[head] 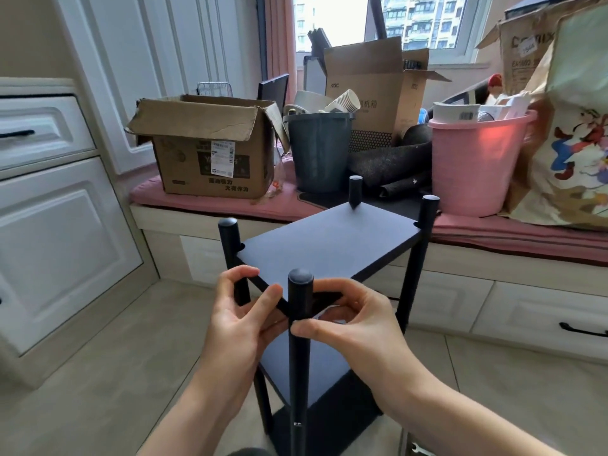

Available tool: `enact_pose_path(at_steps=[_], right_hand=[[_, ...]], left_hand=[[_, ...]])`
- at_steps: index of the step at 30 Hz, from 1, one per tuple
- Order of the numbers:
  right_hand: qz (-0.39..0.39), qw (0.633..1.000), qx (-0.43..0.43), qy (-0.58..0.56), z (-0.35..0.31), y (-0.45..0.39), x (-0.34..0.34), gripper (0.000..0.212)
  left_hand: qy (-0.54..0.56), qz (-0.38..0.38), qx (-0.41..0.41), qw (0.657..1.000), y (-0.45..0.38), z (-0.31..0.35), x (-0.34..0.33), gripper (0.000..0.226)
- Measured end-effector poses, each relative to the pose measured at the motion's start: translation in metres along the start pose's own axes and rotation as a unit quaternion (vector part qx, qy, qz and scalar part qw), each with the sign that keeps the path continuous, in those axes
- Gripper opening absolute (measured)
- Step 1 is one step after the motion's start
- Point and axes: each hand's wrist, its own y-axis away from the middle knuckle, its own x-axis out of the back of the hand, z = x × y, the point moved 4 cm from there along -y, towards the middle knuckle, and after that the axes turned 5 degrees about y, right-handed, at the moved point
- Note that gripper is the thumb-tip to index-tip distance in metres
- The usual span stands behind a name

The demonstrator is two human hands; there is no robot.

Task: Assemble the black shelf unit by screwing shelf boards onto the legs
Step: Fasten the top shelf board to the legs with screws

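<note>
The black shelf unit stands upright on the floor in front of me, its top shelf board (329,245) held between several round black legs. The nearest leg (300,357) rises just above that board. My left hand (240,311) pinches the board's near left edge beside this leg. My right hand (348,320) curls round the board's near corner, thumb and fingertip pressed on the nearest leg just under the board. A lower shelf board (312,366) shows beneath my hands. Whatever small part sits under my right fingertips is hidden.
A window bench with a pink cushion (493,232) runs behind the unit, carrying a cardboard box (210,149), a grey bin (320,149) and a pink bucket (477,166). White cabinets (59,241) stand on the left. A small wrench (416,449) lies on the tiled floor.
</note>
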Motion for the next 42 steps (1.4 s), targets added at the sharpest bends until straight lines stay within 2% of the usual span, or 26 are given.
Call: enact_pose_path(at_steps=[4, 7, 8, 10, 13, 20, 26, 29, 31, 33, 35, 39, 42], right_hand=[[0.018, 1.000, 0.017, 0.005, -0.004, -0.005, -0.003, 0.036], [0.032, 0.999, 0.016, -0.011, -0.005, -0.011, -0.004, 0.034], [0.032, 0.999, 0.008, -0.019, -0.004, -0.013, -0.005, 0.033], [0.031, 0.999, -0.011, -0.038, -0.002, -0.016, -0.006, 0.031], [0.033, 0.998, -0.022, -0.042, 0.000, -0.017, -0.007, 0.031], [0.016, 0.998, -0.027, -0.061, 0.001, -0.017, -0.003, 0.025], [0.004, 0.999, -0.042, -0.008, 0.010, -0.016, 0.012, 0.041], [0.028, 0.999, -0.033, 0.013, 0.014, -0.010, 0.028, 0.049], [0.057, 0.996, -0.064, 0.007, 0.024, -0.010, 0.033, 0.045], [0.037, 0.985, -0.151, -0.070, 0.040, -0.015, 0.027, 0.034], [-0.021, 0.959, -0.218, -0.178, 0.048, -0.022, 0.014, 0.023], [-0.078, 0.907, -0.222, -0.348, 0.042, -0.035, -0.001, 0.036], [-0.119, 0.876, -0.215, -0.415, 0.031, -0.037, -0.007, 0.026]], left_hand=[[-0.034, -0.068, 0.009, 0.997, 0.001, 0.001, 0.002, 0.020], [-0.063, -0.128, 0.051, 0.989, -0.004, 0.002, 0.006, 0.048], [-0.074, -0.140, 0.060, 0.986, -0.006, 0.004, 0.007, 0.052], [-0.100, -0.158, 0.069, 0.980, -0.007, 0.008, 0.010, 0.046], [-0.169, -0.150, 0.046, 0.973, -0.008, 0.014, 0.013, 0.043], [-0.201, -0.107, -0.007, 0.974, -0.017, 0.019, 0.008, 0.039], [-0.195, -0.060, -0.042, 0.978, -0.014, 0.014, 0.014, 0.044], [-0.206, -0.054, -0.049, 0.976, -0.015, 0.015, 0.017, 0.044], [-0.202, -0.055, -0.046, 0.977, -0.015, 0.015, 0.017, 0.044], [-0.200, -0.053, -0.047, 0.977, -0.014, 0.014, 0.017, 0.043], [-0.198, -0.049, -0.050, 0.978, -0.014, 0.013, 0.018, 0.043], [-0.195, -0.049, -0.050, 0.978, -0.015, 0.013, 0.019, 0.042], [-0.195, -0.056, -0.046, 0.978, -0.017, 0.014, 0.019, 0.038]])
